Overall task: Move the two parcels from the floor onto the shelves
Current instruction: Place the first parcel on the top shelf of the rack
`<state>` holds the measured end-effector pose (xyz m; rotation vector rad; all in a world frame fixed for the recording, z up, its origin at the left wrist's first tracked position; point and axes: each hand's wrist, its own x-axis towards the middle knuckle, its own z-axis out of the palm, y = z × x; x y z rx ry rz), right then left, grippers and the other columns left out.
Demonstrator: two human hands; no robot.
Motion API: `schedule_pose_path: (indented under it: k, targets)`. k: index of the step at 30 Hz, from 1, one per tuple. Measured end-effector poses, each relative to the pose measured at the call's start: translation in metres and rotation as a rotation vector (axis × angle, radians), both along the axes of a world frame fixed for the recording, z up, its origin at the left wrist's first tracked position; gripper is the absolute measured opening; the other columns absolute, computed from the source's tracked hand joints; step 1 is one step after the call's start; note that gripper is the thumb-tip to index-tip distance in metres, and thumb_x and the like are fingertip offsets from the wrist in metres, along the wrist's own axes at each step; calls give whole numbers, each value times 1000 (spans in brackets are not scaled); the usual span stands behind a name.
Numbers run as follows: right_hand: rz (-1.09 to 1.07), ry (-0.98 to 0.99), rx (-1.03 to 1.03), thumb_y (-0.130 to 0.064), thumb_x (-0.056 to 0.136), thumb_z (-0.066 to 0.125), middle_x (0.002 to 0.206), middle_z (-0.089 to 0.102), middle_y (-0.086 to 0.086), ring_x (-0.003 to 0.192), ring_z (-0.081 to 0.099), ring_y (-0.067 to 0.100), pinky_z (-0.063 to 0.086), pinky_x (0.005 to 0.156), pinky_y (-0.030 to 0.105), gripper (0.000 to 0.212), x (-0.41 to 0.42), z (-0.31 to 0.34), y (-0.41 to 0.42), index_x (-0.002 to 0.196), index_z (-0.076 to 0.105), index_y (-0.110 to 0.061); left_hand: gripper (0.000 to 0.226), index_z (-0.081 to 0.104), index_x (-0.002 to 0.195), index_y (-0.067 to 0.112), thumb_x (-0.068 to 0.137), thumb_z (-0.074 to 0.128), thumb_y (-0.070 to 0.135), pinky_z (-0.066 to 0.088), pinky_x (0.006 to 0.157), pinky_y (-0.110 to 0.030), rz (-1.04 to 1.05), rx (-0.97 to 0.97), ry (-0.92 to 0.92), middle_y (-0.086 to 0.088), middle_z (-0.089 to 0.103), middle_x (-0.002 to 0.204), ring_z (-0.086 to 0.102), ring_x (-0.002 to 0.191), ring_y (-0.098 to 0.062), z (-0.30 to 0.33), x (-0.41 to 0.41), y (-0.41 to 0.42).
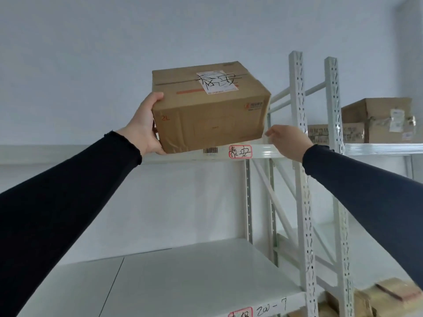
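A brown cardboard parcel (209,110) with a white label and black handwriting on top rests on the front edge of the upper white shelf (265,151), tilted slightly and overhanging toward me. My left hand (144,126) grips its left side, thumb on the top corner, fingers under the bottom edge. My right hand (289,140) hovers by the parcel's lower right corner, fingers loosely curled, just off the cardboard. The second parcel is not in view.
A red-bordered handwritten tag (240,151) and a barcode mark the shelf beam. White perforated uprights (299,133) stand to the right. Beyond them the neighbouring rack holds cardboard boxes (377,121). A lower shelf (183,277) lies below, with more boxes (389,296) at bottom right.
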<state>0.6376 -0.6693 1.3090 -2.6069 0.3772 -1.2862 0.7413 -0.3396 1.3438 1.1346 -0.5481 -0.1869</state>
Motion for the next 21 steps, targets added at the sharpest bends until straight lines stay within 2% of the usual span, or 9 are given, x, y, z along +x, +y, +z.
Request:
schedule_pose_path:
  k: [2, 4, 8, 12, 13, 15, 16, 19, 21]
  targets:
    - [14, 2, 15, -12, 98, 39, 125, 65, 8, 109, 61, 30, 49, 92, 38, 39, 18, 6, -9, 130, 59, -17, 42, 68, 104, 32, 74, 73, 61, 51, 94, -58, 17, 9, -19, 4, 66, 145, 67, 120, -27, 9, 17, -11]
    - [58, -15, 37, -12, 97, 42, 123, 65, 11, 112, 61, 33, 48, 97, 43, 40, 36, 9, -11, 134, 56, -16, 42, 68, 104, 33, 74, 73, 61, 52, 93, -60, 21, 23, -22, 6, 67, 143, 68, 121, -27, 18, 35, -17]
    - [118, -58, 29, -9, 95, 40, 111, 59, 4, 96, 57, 25, 44, 82, 34, 36, 75, 12, -1, 129, 54, -9, 42, 68, 105, 30, 80, 67, 63, 48, 99, -63, 50, 75, -36, 4, 68, 135, 66, 120, -29, 33, 71, -24]
    - [107, -65, 100, -14, 98, 41, 117, 60, 11, 92, 54, 24, 42, 69, 27, 33, 110, 20, 9, 127, 53, -4, 52, 73, 108, 28, 95, 47, 70, 56, 85, -50, -3, 99, -119, -2, 83, 106, 78, 100, -28, 41, 94, -27]
    - [101, -45, 121, -13, 98, 41, 119, 60, 13, 94, 56, 26, 45, 66, 27, 34, 113, 22, 11, 129, 53, -4, 59, 75, 115, 28, 95, 44, 74, 58, 82, -48, -20, 96, -149, -2, 84, 107, 82, 97, -27, 42, 100, -28]
    - [112, -10, 185, -9, 97, 42, 120, 59, 15, 101, 58, 31, 49, 75, 30, 36, 113, 26, 13, 131, 53, -2, 68, 72, 129, 27, 92, 47, 79, 60, 84, -47, -35, 81, -187, -4, 83, 118, 82, 101, -27, 43, 107, -30]
    - [124, 2, 214, -8, 97, 42, 116, 59, 15, 100, 57, 31, 46, 79, 32, 36, 112, 28, 11, 130, 53, -1, 68, 71, 131, 26, 92, 50, 77, 61, 84, -46, -35, 80, -209, -4, 82, 121, 82, 103, -26, 42, 108, -32]
    - [183, 32, 290, -11, 96, 43, 110, 60, 16, 89, 52, 25, 47, 81, 38, 33, 119, 29, 5, 125, 54, -2, 52, 69, 132, 23, 98, 59, 61, 63, 80, -41, 26, 106, -273, -3, 78, 127, 81, 101, -21, 38, 122, -47]
    - [224, 39, 343, -15, 96, 44, 117, 62, 19, 96, 55, 27, 47, 87, 44, 30, 129, 33, -3, 121, 56, -3, 39, 68, 132, 22, 102, 60, 46, 61, 79, -40, 78, 146, -279, -2, 73, 136, 77, 104, -19, 39, 140, -59]
